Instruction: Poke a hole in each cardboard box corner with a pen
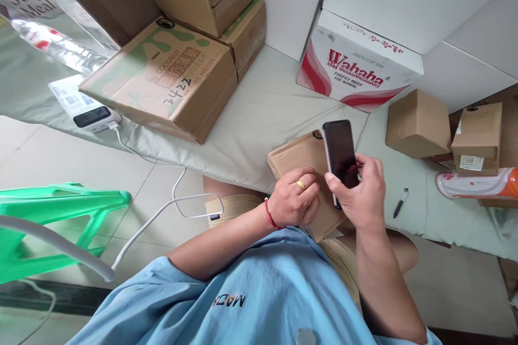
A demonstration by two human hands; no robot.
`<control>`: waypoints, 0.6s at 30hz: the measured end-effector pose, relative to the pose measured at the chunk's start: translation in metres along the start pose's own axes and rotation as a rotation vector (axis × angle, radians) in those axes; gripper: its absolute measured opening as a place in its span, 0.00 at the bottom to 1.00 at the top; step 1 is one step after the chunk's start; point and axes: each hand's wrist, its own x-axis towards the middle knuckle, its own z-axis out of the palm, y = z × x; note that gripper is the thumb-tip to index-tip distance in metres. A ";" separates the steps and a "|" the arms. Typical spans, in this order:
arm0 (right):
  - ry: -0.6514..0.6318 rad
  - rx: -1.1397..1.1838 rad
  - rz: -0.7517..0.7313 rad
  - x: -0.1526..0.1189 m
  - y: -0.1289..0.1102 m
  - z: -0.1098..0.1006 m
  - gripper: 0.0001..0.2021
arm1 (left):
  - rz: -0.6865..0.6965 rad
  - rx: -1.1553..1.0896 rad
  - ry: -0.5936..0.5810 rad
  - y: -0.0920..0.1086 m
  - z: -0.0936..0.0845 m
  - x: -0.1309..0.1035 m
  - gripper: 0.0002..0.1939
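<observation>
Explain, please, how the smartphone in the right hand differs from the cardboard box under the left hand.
The smartphone has a dark screen, while the cardboard box is brown. The smartphone is clearly smaller than the cardboard box. The right hand holds the smartphone; the left hand rests on the cardboard box. Both look roughly rectangular.

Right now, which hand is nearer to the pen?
Your right hand: it holds the phone, a short gap left of the pen. Your left hand is farther left, curled at the cardboard box.
</observation>
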 end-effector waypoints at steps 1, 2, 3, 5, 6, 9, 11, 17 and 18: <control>-0.008 -0.003 -0.026 -0.001 -0.005 0.006 0.32 | 0.020 -0.003 0.013 -0.002 0.001 -0.003 0.09; -0.017 -0.008 -0.040 -0.002 -0.008 0.012 0.32 | 0.043 0.000 0.024 -0.005 0.002 -0.005 0.09; -0.025 -0.013 -0.047 -0.002 -0.010 0.016 0.32 | 0.065 0.006 0.031 -0.007 0.002 -0.008 0.09; -0.023 -0.019 -0.045 -0.003 -0.011 0.020 0.33 | 0.102 0.018 0.035 -0.010 0.003 -0.011 0.09; -0.021 -0.017 -0.040 -0.003 -0.011 0.021 0.33 | 0.111 0.022 0.036 -0.011 0.003 -0.011 0.09; -0.033 -0.009 -0.025 -0.003 -0.010 0.019 0.34 | 0.116 0.027 0.054 -0.011 0.002 -0.009 0.09; -0.055 -0.013 -0.020 -0.002 -0.010 0.018 0.34 | 0.119 0.030 0.074 -0.011 0.002 -0.007 0.09; -0.044 -0.048 -0.041 -0.002 -0.010 0.020 0.34 | 0.140 0.028 0.074 -0.013 0.003 -0.005 0.09; -0.043 -0.048 -0.045 -0.002 -0.010 0.021 0.34 | 0.138 0.027 0.068 -0.014 0.003 -0.005 0.09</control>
